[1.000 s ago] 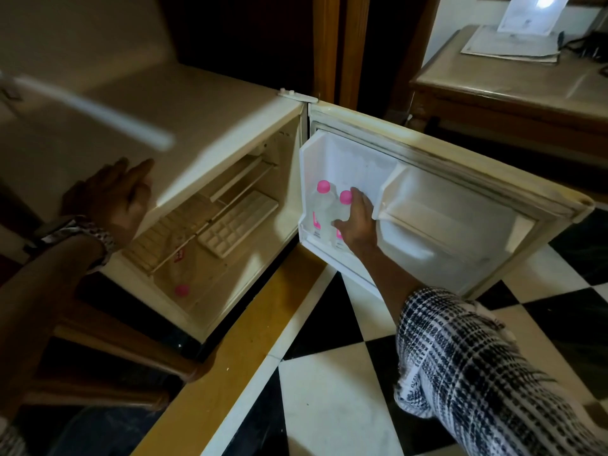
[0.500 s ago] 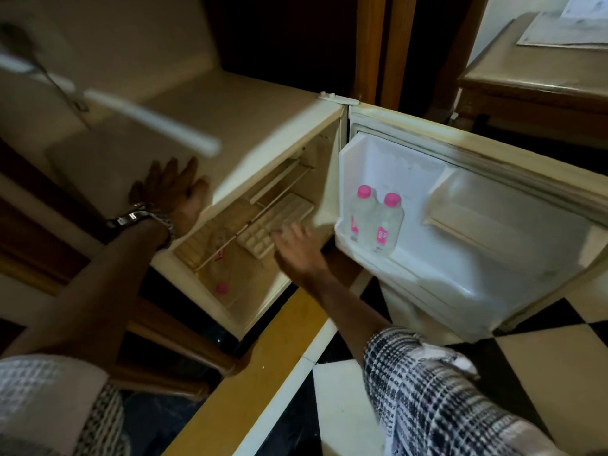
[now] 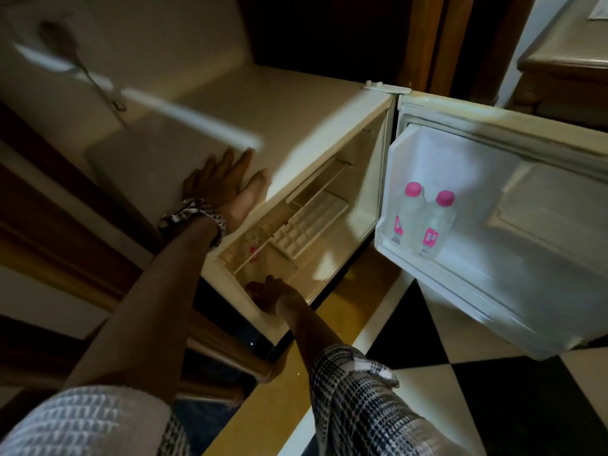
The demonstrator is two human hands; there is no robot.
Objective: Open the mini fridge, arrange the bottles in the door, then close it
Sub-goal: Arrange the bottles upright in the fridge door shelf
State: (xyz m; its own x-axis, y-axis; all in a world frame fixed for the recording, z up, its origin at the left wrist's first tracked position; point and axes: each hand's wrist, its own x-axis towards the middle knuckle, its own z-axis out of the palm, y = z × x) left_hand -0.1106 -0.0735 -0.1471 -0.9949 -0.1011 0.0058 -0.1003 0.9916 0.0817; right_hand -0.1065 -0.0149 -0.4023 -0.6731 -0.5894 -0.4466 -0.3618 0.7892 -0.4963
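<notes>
Beside the fridge hinge: door (image 3: 513, 225) swung wide, so the door shelf is easy for me to reach.
Door shelf: two bottles (image 3: 422, 222) with pink caps stand upright and touching, at the hinge end; my guess is they are packed there to leave room further along the shelf.
Fridge cavity: third bottle (image 3: 251, 258) lies on its side at the front of the fridge floor, under the wire rack, dim and blurred.
Rack: white ice tray (image 3: 311, 227) rests on it, further in than the lying bottle.
Right grip: right hand (image 3: 271, 296) is at the cavity's lower front lip, just beside the lying bottle, fingers curled; whether it has hold of the bottle I cannot tell.
Left grip: left hand (image 3: 227, 189) lies flat and released on the fridge top (image 3: 296, 120) at its front edge, holding nothing, likely bracing me while I lean in.
Wrist: metal watch (image 3: 197, 217) on the left arm.
Step, my read: fetching the third bottle for the door; closing not started.
Labels: pink patches on the door bottles, print too small to read; no brand legible.
</notes>
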